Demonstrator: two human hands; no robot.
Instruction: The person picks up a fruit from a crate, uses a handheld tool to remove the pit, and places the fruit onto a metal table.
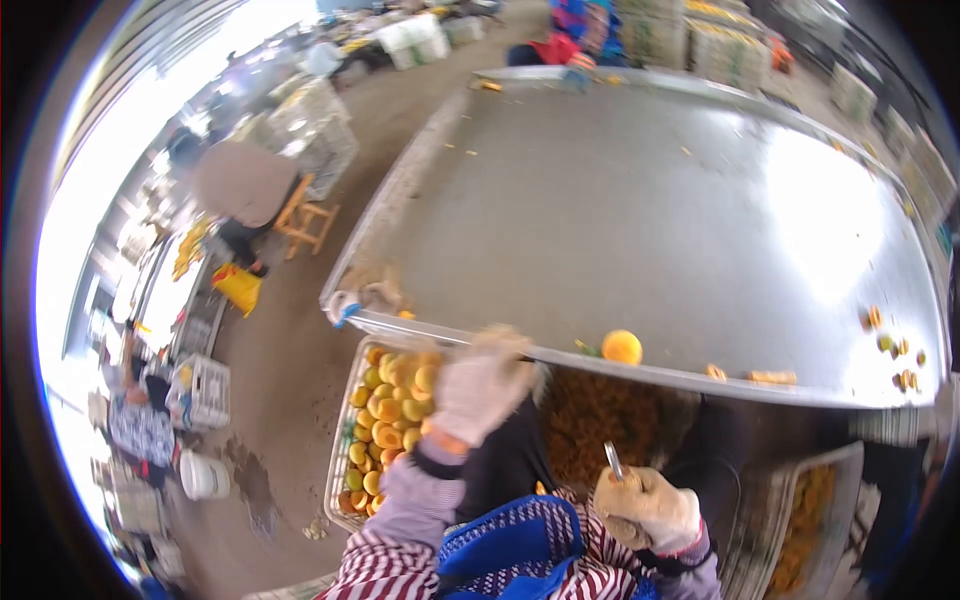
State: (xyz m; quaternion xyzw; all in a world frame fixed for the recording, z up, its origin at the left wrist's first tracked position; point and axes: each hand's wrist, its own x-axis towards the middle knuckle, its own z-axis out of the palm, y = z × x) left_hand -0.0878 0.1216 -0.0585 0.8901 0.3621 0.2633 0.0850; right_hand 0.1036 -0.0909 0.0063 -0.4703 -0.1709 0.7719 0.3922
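My left hand [485,385], in a pale work glove, is blurred by motion over the right edge of a crate [345,480] of yellow-orange fruit [388,410], some apparently halved. Its fingers are too smeared to show whether anything is in them. My right hand [648,510], also gloved, is closed around a small tool with a short metal blade [613,458], likely a knife, pointing up. A whole orange-yellow fruit [622,347] with a green leaf beside it lies on the near edge of the metal table [600,200].
Below the table edge, between my legs, is a container of brownish scraps [600,425]. Another crate [850,470] with orange bits stands at right. Small fruit pieces [905,380] lie at the table's right corner. Other people work at the far side and left, near a white bucket [203,475].
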